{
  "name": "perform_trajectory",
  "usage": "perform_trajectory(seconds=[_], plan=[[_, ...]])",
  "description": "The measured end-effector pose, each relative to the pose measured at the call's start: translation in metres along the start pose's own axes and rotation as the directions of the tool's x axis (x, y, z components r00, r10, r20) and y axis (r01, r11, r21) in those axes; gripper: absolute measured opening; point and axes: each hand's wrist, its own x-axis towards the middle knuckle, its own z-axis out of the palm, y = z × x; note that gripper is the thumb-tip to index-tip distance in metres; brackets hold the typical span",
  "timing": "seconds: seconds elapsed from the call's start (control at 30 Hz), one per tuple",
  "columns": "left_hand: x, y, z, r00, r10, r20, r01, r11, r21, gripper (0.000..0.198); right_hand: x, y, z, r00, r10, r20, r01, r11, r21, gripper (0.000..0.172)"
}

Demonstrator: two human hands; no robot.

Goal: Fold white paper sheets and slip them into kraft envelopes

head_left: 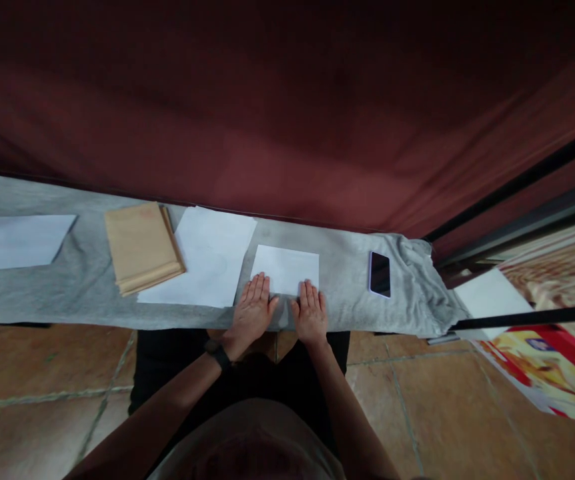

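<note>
A white sheet of paper (287, 265), about half the size of the sheets beside it, lies flat on the grey cloth in front of me. My left hand (254, 310) rests flat with its fingertips over the paper's near left corner. At the near right corner, my right hand (311, 313) lies flat too, fingers stretched forward and touching the edge. Neither hand grips anything. Just left of my left hand are larger white sheets (212, 257). A stack of brown paper envelopes (140, 243) partly covers them.
A grey cloth (347, 267) covers the narrow table. On it lie a phone (380, 274) at the right and more white paper (17, 241) at the far left. A dark red curtain (287, 160) hangs behind. A red and yellow box (552, 367) stands at lower right.
</note>
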Motion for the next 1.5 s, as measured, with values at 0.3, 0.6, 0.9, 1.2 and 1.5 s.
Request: perform_trajectory(seconds=[0.3,0.6,0.9,1.2,1.5], plan=[[0.048,0.024,0.024,0.99,0.114,0.079,-0.109,0.992,-0.057,0.063,0.001,0.0,0.002,1.0,-0.004,0.004,0.004,1.0,-0.008,0.054],[0.071,-0.005,0.028,0.999,-0.008,0.049,0.008,1.0,-0.015,0.065,0.001,-0.001,-0.002,1.0,0.007,0.01,-0.007,1.0,0.022,0.056],[0.073,-0.012,0.024,1.0,-0.015,0.015,0.014,1.0,0.023,0.064,0.04,-0.003,-0.003,0.998,0.031,0.062,-0.039,0.991,0.128,0.052],[0.071,-0.011,0.016,0.998,-0.004,0.055,0.001,0.998,0.061,0.062,0.097,-0.011,0.01,0.985,-0.028,0.171,0.017,0.998,0.068,0.052],[0.086,-0.002,0.019,0.993,0.011,0.118,-0.011,1.0,-0.002,0.058,0.095,-0.013,0.011,0.982,-0.008,0.189,0.003,1.0,0.031,0.053]])
